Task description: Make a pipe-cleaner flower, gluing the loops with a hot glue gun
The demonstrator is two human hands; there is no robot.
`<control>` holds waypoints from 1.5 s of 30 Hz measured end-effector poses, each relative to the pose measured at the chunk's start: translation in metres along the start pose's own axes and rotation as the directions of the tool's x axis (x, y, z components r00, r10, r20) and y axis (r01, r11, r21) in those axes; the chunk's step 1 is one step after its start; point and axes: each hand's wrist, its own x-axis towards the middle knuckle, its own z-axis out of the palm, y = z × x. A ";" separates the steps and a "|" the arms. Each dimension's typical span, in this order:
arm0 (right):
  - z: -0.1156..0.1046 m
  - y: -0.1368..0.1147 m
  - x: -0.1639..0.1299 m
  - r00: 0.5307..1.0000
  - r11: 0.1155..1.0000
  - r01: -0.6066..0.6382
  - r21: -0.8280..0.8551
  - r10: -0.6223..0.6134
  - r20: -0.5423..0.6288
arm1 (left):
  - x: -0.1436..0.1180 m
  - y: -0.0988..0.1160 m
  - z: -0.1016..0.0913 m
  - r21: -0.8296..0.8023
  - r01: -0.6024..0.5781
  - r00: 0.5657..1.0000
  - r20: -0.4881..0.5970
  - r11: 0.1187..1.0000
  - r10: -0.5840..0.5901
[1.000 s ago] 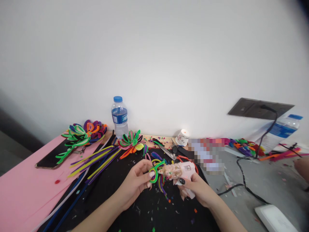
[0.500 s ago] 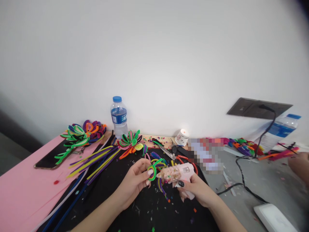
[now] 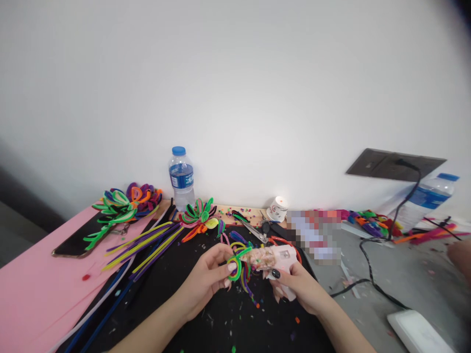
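Observation:
Between the thumb and fingers of my left hand (image 3: pixel 213 274) is a looped pipe-cleaner piece (image 3: pixel 235 270) in green, yellow and purple. My right hand (image 3: pixel 294 287) is wrapped round the handle of a pale pink glue gun (image 3: pixel 274 257), whose nozzle points left and meets the looped piece; the very tip is hidden behind it. Under and behind the hands lie more purple and yellow pipe-cleaner loops (image 3: pixel 247 289) on a black mat (image 3: pixel 209 333). Just beyond is a pair of scissors (image 3: pixel 253 230) with red handles.
Loose pipe cleaners (image 3: pixel 143 245), a pipe-cleaner flower (image 3: pixel 198 213), a phone (image 3: pixel 75 240) and a water bottle (image 3: pixel 181 179) are on the left. A paper cup (image 3: pixel 277 209) stands upside down by the wall. A black cable (image 3: pixel 368 267) crosses the right side near another person's hand (image 3: pixel 461 255).
My left hand has turned the looped piece, and a green strand now overlaps the nozzle's tip. The glue gun has shifted very slightly. The other person's hand at right has moved a little.

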 end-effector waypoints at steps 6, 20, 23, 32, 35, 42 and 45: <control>-0.002 0.003 0.000 1.000 1.000 0.000 -0.003 0.000 0.004 | -0.001 -0.001 -0.001 -0.003 -0.006 1.000 -0.010 1.000 0.006; -0.002 0.003 -0.003 0.998 0.996 -0.049 -0.079 0.051 0.027 | 0.001 0.000 -0.001 -0.044 -0.043 0.997 -0.067 0.998 0.040; -0.003 0.003 -0.003 0.998 0.994 -0.038 -0.098 0.042 0.042 | 0.002 0.000 -0.002 -0.050 -0.044 0.998 -0.057 0.998 0.041; -0.002 0.001 -0.002 0.999 0.997 -0.053 -0.055 0.052 -0.008 | 0.001 0.000 -0.002 -0.027 -0.023 0.998 -0.058 0.999 0.022; -0.001 0.001 -0.002 1.000 0.999 -0.027 -0.034 0.027 0.005 | 0.001 0.000 -0.002 -0.022 -0.020 0.999 -0.050 1.000 0.019; -0.003 0.005 0.000 1.000 1.000 -0.005 -0.012 0.004 -0.002 | 0.000 -0.001 -0.003 -0.004 -0.001 1.000 -0.013 1.000 0.001; -0.002 0.004 0.000 1.000 1.000 0.006 -0.011 -0.006 -0.001 | 0.000 -0.001 -0.003 0.008 0.005 1.000 0.006 1.000 -0.005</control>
